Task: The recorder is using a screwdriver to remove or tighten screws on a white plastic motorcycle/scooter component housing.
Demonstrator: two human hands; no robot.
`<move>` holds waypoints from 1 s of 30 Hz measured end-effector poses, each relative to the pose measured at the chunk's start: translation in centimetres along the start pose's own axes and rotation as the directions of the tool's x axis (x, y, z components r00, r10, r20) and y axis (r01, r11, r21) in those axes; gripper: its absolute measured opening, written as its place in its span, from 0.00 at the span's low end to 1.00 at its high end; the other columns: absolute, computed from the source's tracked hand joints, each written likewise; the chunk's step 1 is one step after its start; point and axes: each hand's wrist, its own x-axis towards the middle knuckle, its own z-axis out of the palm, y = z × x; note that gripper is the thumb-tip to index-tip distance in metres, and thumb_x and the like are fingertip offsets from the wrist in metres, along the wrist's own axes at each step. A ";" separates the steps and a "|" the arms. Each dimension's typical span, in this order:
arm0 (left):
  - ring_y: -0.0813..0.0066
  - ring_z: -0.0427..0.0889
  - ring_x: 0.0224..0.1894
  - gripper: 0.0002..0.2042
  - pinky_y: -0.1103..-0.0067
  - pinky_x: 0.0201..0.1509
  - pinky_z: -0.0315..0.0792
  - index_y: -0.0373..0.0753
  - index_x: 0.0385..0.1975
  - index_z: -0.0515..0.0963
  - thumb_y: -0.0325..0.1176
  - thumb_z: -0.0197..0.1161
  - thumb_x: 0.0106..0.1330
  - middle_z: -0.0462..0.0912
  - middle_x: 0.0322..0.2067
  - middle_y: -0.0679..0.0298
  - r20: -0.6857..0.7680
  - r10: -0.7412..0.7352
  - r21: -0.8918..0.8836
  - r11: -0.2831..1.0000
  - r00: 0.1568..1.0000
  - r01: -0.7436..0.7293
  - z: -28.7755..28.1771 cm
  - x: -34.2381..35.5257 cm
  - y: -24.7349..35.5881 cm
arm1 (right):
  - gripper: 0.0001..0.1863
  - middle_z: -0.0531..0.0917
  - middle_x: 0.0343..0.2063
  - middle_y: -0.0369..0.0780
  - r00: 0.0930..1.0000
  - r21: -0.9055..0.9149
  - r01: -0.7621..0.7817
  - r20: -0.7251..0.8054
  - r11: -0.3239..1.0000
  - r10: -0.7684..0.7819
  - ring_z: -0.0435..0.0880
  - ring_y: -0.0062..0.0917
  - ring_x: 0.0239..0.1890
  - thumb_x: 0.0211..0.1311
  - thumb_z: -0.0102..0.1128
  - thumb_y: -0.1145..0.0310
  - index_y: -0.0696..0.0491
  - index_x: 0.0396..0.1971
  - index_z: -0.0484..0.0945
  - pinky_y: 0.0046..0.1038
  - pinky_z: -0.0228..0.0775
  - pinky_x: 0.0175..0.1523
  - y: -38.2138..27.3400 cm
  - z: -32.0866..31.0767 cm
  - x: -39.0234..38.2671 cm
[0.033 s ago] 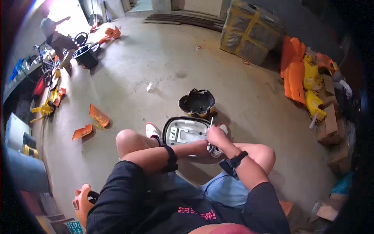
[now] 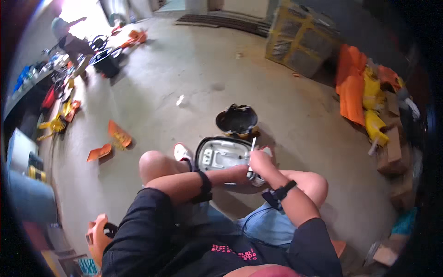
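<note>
A white molded shell (image 2: 226, 148) with a dark rim rests between my feet, its hollow inside facing up. My right hand (image 2: 261, 161) is closed around a thin pale rod (image 2: 254, 143) that sticks up above the fist, over the shell's right side. Against it, at the shell's near right corner, is my left hand (image 2: 238, 174). Its fingers look curled, but their tips and whatever they grip are hidden. Just beyond the shell sits a black and yellow hollow housing (image 2: 236, 121), open side up.
Two orange panels (image 2: 119, 135) lie on the floor to the left. Orange covers (image 2: 351, 87), yellow parts and cardboard boxes line the right. A taped, wrapped crate (image 2: 300, 41) stands at the back. Far left, another person (image 2: 74, 45) is near a black bin (image 2: 105, 63).
The whole view has shifted slightly, with the scene sitting a little farther right. Both hands stay together at the shell's right side, and the rod still stands up from my right fist.
</note>
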 end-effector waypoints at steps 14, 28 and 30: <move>0.51 0.69 0.55 0.27 0.60 0.46 0.69 0.35 0.57 0.64 0.33 0.56 0.55 0.71 0.50 0.46 -0.442 0.060 0.817 0.439 0.895 0.374 -5.2 -1.1 2.8 | 0.13 0.84 0.30 0.47 0.991 -0.190 0.100 -0.068 0.977 -0.115 0.84 0.40 0.32 0.59 0.52 0.61 0.53 0.29 0.83 0.40 0.76 0.37 1.6 1.7 0.6; 0.52 0.80 0.37 0.19 0.61 0.42 0.72 0.36 0.43 0.75 0.31 0.61 0.48 0.81 0.32 0.50 -0.079 0.004 0.437 0.899 0.997 0.031 1.4 0.6 -3.8 | 0.20 0.79 0.43 0.53 0.991 0.135 -0.100 0.108 0.986 0.085 0.78 0.49 0.47 0.64 0.44 0.62 0.64 0.44 0.75 0.45 0.66 0.54 -0.7 0.9 -0.1; 0.53 0.81 0.27 0.17 0.59 0.39 0.71 0.33 0.40 0.75 0.29 0.61 0.47 0.80 0.22 0.55 0.121 0.090 0.869 0.471 0.988 -0.150 0.8 0.7 -3.5 | 0.19 0.78 0.46 0.50 0.957 -0.035 0.066 -0.282 0.997 -0.073 0.75 0.45 0.52 0.62 0.45 0.64 0.61 0.47 0.74 0.44 0.62 0.58 -0.2 -0.2 -1.3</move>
